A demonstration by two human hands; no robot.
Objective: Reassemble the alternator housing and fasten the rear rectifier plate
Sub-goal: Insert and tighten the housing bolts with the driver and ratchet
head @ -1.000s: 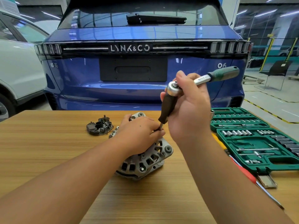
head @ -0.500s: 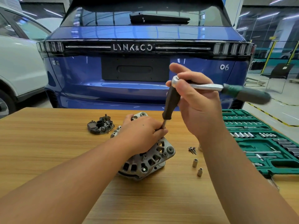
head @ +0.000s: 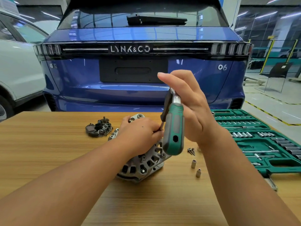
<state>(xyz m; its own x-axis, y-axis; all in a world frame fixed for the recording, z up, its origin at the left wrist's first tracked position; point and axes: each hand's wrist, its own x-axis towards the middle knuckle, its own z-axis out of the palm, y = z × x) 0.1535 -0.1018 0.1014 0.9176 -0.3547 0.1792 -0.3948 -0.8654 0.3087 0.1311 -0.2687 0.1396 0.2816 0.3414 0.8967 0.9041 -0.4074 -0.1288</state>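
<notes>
Alternator (head: 143, 163) on the wooden counter (head: 48, 152), steadied by the left hand (head: 140, 132), fingers curled over its top. Right hand (head: 192, 108) grips the ratchet (head: 173, 128) head. Rectifier plate (head: 99, 129) lies behind; screws (head: 191, 151) nearby.

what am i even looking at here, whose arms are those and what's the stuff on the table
One picture, from a camera worn on a person's head, looking down at their own bare arms; no machine. The left hand presses on a metal alternator housing on the wooden table. The right hand works a green-handled ratchet, which drives a black-handled extension down into the housing. Also on the table: a dark rectifier plate, loose screws, two small sockets, and an open green socket set. A blue car is parked behind.
</notes>
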